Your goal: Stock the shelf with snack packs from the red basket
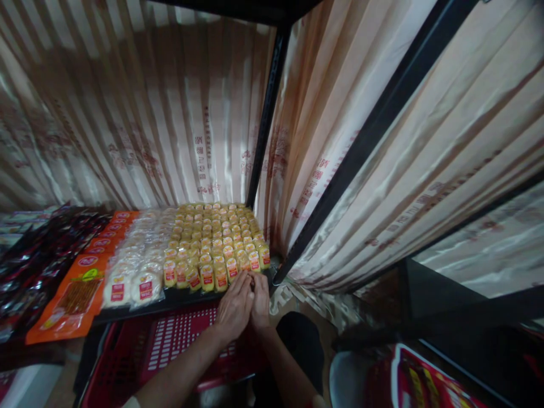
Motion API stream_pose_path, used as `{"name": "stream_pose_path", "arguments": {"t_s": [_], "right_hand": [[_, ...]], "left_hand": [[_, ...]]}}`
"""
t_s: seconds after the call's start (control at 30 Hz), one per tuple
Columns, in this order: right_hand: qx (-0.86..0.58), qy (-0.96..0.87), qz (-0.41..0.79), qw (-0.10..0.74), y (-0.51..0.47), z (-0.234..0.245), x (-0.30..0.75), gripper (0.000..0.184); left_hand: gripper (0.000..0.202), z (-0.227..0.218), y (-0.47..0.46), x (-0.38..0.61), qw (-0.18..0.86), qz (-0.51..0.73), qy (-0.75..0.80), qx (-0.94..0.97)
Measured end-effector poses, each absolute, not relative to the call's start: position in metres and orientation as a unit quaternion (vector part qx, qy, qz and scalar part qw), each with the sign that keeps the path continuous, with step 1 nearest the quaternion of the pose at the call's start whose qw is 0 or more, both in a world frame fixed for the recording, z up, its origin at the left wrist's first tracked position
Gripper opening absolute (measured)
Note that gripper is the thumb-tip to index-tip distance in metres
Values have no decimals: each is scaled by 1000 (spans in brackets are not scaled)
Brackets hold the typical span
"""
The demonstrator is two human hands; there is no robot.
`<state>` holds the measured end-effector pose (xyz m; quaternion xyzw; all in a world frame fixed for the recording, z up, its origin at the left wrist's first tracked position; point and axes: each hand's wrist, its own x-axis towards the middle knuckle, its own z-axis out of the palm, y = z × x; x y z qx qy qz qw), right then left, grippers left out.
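Observation:
On a dark shelf stand rows of small yellow wrapped cakes (212,243), with red labels along the front row. My left hand (235,306) is at the front right of these rows, back of the hand up, its fingers closed together against a front wrapped cake (243,260). Right beside it, my right hand (260,300) points forward with fingers bent against the same front edge. The thumbs almost meet between the hands. Both hands' fingertips cover the lower parts of the front cakes, so the exact hold is partly hidden.
White round packaged cakes (147,283), an orange snack bag (80,283) and dark shiny packets (46,255) lie to the left. Below is a red plastic basket (178,340). Black rack posts (272,107) and pleated curtains (170,102) enclose the shelf. A red box (420,379) sits lower right.

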<state>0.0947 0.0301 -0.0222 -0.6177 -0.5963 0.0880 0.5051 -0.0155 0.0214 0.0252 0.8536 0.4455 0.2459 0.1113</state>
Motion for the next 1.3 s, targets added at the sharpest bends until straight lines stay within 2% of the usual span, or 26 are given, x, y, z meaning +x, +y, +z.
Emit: {"name": "stream_pose_path", "arguments": {"t_s": [0.13,0.33,0.63,1.3], "right_hand": [[-634,-555,85,532,28,-23,93,30],[-626,-527,69,570,36,-15,88,44],[-666,-535,39,518,72,-4,98,57],[-688,-535,-24,490,84,0,97,54]], "left_hand": [[46,14,27,-14,93,245,436,861],[43,4,30,-21,48,265,417,868],[44,-4,35,-24,21,273,391,879],[46,-13,34,-30,15,289,390,874]]}}
